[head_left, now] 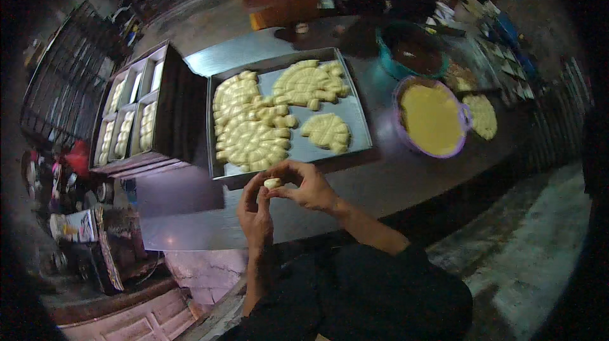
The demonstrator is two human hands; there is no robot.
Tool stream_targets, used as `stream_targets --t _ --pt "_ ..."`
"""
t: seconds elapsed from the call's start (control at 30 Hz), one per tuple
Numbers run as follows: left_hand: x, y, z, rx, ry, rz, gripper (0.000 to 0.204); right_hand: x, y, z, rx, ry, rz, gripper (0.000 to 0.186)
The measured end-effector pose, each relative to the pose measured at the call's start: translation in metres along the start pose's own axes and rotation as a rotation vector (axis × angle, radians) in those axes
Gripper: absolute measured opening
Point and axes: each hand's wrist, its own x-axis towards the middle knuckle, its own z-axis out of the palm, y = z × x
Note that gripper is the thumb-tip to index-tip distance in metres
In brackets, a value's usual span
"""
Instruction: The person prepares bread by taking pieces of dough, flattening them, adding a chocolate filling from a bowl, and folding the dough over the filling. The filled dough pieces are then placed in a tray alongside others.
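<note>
Left hand [255, 209] and right hand [306, 185] together over the metal table [190, 227], fingertips of both pinching one small dough piece [273, 183]. Just beyond the hands, steel tray [355, 112] loaded with pale dough pieces. Off past the right hand, purple bowl [464, 118] of yellow filling. Left of the tray, dark rack of loaf tins [171, 97].

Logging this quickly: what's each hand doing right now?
Left hand: closed on the small dough piece.
Right hand: pinching the same dough piece.
</note>
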Motion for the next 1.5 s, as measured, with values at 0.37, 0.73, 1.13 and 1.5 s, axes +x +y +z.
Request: stream_targets --t 0.37,0.73,1.13,1.5 --pt "-0.029 0.028 0.202 0.241 -0.399 1.151 0.049 -0.117 -0.068 -0.143 0.328 0.255 -0.106 0.036" --pt "-0.006 -0.048 0.296 -0.772 -0.399 0.082 0.055 -0.063 -0.106 -0.196 0.363 0.409 -0.023 0.08" --pt "0.081 -0.088 0.274 -0.367 -0.534 -0.394 0.026 0.124 -0.011 -0.494 -1.6 0.077 0.127 0.039" --pt "0.102 -0.099 0.275 -0.323 -0.59 -0.374 0.024 0.139 -0.02 -0.49 -1.037 0.252 0.505 0.06"
